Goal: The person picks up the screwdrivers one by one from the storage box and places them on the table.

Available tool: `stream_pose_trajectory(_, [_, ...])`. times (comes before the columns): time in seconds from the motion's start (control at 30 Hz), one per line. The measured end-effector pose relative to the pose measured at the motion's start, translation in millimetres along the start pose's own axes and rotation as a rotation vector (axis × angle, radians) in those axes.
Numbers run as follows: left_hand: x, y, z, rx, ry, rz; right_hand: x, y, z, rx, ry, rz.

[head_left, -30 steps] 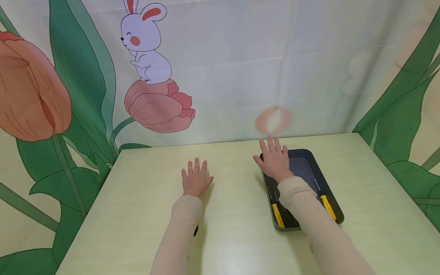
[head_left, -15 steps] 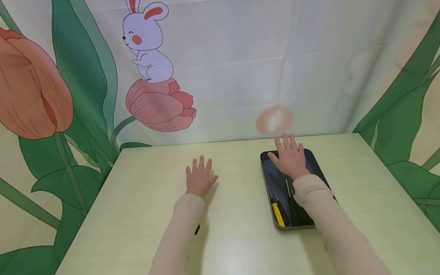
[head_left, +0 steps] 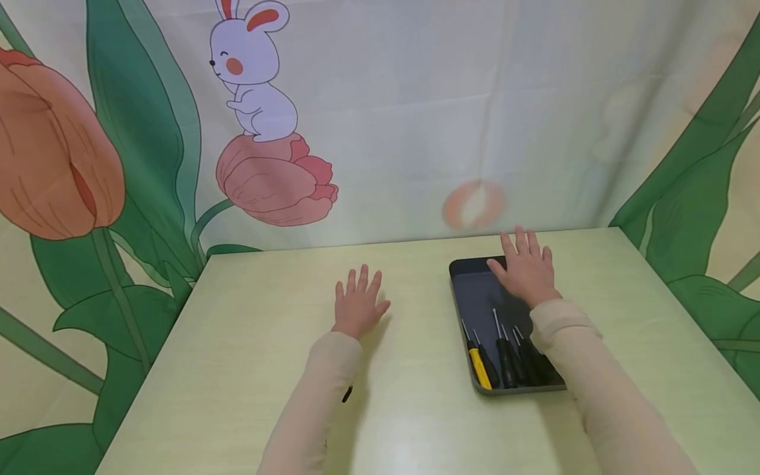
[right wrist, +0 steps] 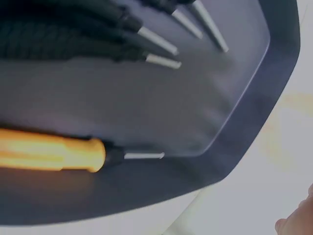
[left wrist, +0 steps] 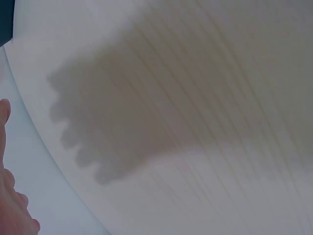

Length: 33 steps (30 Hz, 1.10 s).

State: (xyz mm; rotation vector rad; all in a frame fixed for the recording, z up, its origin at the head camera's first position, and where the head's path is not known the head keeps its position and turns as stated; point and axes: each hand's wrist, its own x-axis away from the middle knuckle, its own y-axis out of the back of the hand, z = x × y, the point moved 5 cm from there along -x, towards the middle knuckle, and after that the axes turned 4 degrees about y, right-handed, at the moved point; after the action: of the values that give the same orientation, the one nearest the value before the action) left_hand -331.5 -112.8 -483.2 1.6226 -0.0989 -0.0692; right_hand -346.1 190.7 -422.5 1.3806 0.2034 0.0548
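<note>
My right hand (head_left: 528, 272) is spread flat above the far right part of a dark tray (head_left: 475, 266), holding nothing. Inside the tray lie several screwdrivers: a yellow-handled screwdriver (head_left: 479, 367) along the left wall and black-handled screwdrivers (head_left: 506, 359) beside it. The right wrist view shows another yellow-handled screwdriver (right wrist: 54, 151) near a side wall, hidden behind my sleeve in the head view. Fingers spread, my left hand (head_left: 358, 309) hovers over the tabletop left of the tray; its shadow fills the left wrist view.
The pale wooden table (head_left: 249, 369) ends at the back against a hanging cloth (head_left: 392, 119) printed with a rabbit and tulips. A small black item (head_left: 347, 394) shows under my left sleeve.
My right hand has swept rightward across the tray, uncovering the black-handled screwdrivers while the sleeve covers the right yellow one. My left hand has shifted slightly right.
</note>
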Motion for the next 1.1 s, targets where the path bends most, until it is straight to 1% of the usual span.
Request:
stream_pose_trajectory(0.2, [0.5, -1.4, -4.0, 0.001, -0.016, -0.006, 7, 2, -20, -0.006, -0.031, 0.035])
stream_pose_trajectory(0.23, [6.3, 7.7, -7.8, 0.000, -0.005, 0.020, 8, 3, -22, -0.016, -0.035, 0.041])
stream_pose_trajectory(0.4, [9.1, 10.5, -13.2, -0.025, -0.011, 0.028, 15, 5, -35, -0.062, -0.066, 0.088])
stream_pose_trajectory(0.5, [10.3, 11.1, -15.8, -0.005, -0.018, 0.026, 20, 5, -45, -0.099, -0.087, 0.127])
stream_pose_trajectory(0.7, [11.5, 10.6, -18.4, 0.014, -0.016, 0.033, 27, -2, -64, -0.256, -0.114, 0.250])
stream_pose_trajectory(0.83, [13.1, 10.9, -19.2, 0.008, -0.013, 0.037, 34, -5, -74, -0.382, -0.155, 0.325])
stream_pose_trajectory(0.97, [14.1, 10.7, -19.5, 0.015, -0.010, 0.042, 41, -8, -82, -0.496, -0.224, 0.364])
stream_pose_trajectory(1.1, [14.2, 9.0, -20.0, 0.028, -0.011, 0.044, 45, -12, -88, -0.557, -0.262, 0.378])
